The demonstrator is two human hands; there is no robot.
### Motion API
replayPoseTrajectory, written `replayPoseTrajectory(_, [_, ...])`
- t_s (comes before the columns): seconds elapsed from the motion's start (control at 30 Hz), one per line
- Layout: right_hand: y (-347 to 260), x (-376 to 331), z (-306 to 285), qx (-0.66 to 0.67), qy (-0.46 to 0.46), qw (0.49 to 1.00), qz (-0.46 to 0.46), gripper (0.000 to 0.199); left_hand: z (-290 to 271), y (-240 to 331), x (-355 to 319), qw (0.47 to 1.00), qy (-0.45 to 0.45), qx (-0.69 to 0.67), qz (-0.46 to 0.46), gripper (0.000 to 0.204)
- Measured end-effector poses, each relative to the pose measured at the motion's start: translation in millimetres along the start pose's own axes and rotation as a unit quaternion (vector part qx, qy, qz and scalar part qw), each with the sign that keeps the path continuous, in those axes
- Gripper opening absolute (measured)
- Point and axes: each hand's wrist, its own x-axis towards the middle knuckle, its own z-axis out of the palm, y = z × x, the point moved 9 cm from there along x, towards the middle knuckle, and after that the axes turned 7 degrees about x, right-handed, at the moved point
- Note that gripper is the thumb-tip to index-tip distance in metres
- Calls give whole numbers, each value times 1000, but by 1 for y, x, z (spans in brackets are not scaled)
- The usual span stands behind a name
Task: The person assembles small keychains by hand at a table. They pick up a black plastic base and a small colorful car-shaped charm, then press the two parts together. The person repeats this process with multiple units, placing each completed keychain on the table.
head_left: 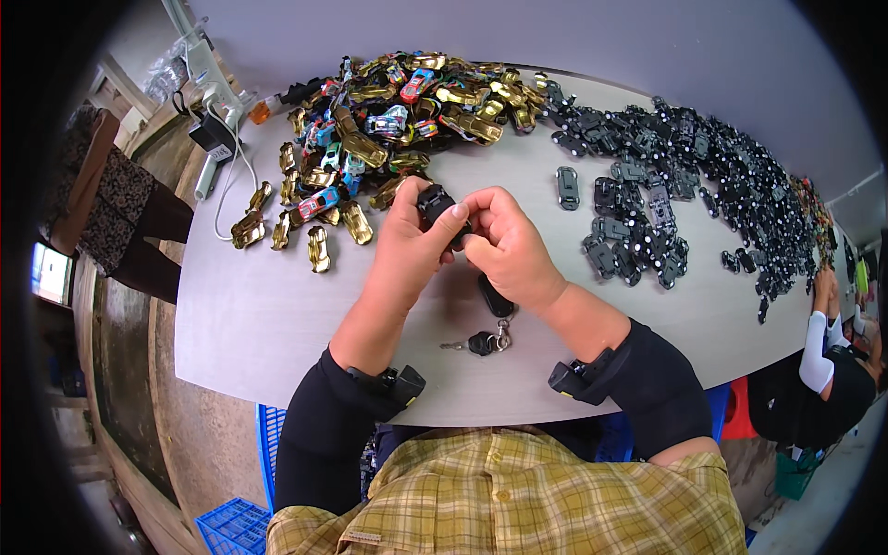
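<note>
Above the middle of the table, my two hands meet around a black toy car chassis (433, 201). My left hand (407, 242) is closed on its left side, with the thumb pressed along it. Fingers of my right hand (514, 248) are curled and pinched at its right end, hiding part of it. Just below the hands lie a black key fob (497, 296) and a metal ring with keys (481, 343). A heap of gold and printed toy car shells (370, 153) sits beyond my left hand. Right of my hands are black toy car chassis in a loose group (638, 227).
A long heap of black chassis (703, 162) runs along the wall to the right. A power strip (205, 174) with an adapter and white cable is at the left edge. Another person's forearm (819, 347) reaches the table at right. A blue crate (236, 529) stands on the floor.
</note>
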Motion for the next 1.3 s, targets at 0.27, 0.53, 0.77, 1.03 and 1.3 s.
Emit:
replayPoseTrajectory(0.27, [-7, 7, -15, -60, 14, 996, -69, 23, 0, 8, -1, 994, 24, -96, 46, 14])
replayPoseTrajectory(0.53, [-39, 8, -20, -163, 25, 986, -33, 13, 8, 8, -2, 982, -61, 159, 80, 18])
replayPoseTrajectory(0.77, [-39, 9, -26, -228, 21, 973, -3, 12, 14, 24, -8, 962, -53, 228, 138, 16])
replayPoseTrajectory(1.03, [-53, 1, -6, -481, 3, 861, -164, 11, 17, 12, -11, 952, -56, 285, 96, 16])
replayPoseTrajectory(1.3, [-47, 7, -12, -498, -27, 854, -146, 15, 14, 2, -16, 969, -131, 202, -54, 13])
